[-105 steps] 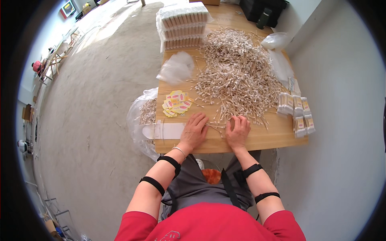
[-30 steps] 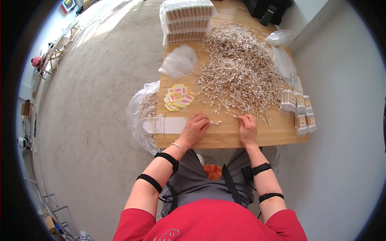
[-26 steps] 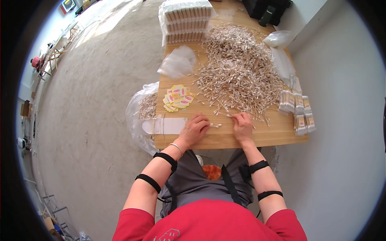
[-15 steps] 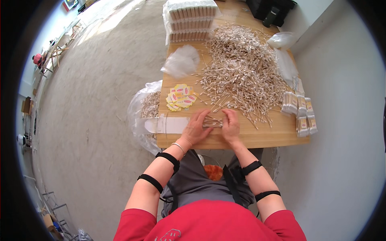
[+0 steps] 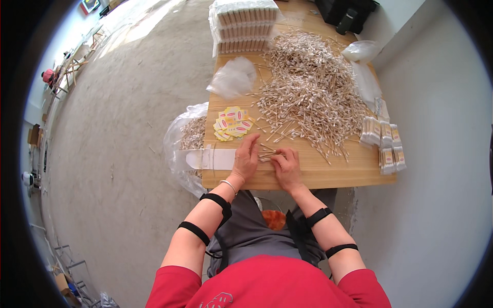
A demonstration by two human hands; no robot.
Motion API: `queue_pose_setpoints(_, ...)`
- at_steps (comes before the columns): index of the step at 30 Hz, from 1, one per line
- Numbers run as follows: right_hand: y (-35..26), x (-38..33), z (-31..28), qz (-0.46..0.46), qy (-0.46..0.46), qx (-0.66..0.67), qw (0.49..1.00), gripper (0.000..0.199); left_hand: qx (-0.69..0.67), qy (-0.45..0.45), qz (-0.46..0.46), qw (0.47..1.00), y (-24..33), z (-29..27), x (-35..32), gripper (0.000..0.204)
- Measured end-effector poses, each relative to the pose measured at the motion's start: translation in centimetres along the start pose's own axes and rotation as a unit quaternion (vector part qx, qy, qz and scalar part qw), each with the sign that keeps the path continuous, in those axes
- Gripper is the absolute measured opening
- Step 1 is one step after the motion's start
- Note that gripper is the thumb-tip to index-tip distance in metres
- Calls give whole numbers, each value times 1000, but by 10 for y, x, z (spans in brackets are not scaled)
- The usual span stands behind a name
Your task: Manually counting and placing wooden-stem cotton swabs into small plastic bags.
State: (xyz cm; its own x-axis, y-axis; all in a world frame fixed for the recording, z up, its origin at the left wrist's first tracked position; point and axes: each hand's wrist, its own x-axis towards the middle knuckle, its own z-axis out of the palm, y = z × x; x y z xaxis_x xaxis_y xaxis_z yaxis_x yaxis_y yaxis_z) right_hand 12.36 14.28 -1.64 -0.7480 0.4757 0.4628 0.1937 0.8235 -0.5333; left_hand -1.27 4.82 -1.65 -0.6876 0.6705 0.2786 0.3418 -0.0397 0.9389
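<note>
Between my hands, near the front edge of the table, lies a small bundle of cotton swabs (image 5: 266,152) with wooden sticks. My left hand (image 5: 246,160) stands at their left ends, fingers stretched out and held close together. My right hand (image 5: 288,168) is closed, its thumb and fingertips pinching swabs at the right side of the bundle. Left of my left hand a white flat strip (image 5: 223,159) lies on the wooden table (image 5: 323,177). A large heap of loose cotton swabs (image 5: 313,87) spreads just beyond my hands.
Yellow-and-white cards (image 5: 232,124) and clear bags (image 5: 233,78) lie at the left. Packed swab bundles (image 5: 245,28) are stacked at the back. Small filled packs (image 5: 386,141) sit at the right edge. A plastic sack of swabs (image 5: 191,136) stands beside the table.
My right hand has shifted slightly left and nearer to me, and its fingers have curled in. My left hand has turned more upright. Less of the bundle shows between them.
</note>
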Motion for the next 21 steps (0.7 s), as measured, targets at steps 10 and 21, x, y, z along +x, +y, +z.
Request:
queue_pose_setpoints(10,-1,14,0,105,34,73,991,6,74,-18,59,995,8,-2,0,20)
queue_pose_setpoints(21,3,12,1,116,42,106,987,6,-70,30,-159,984,-2,-2,-2,11)
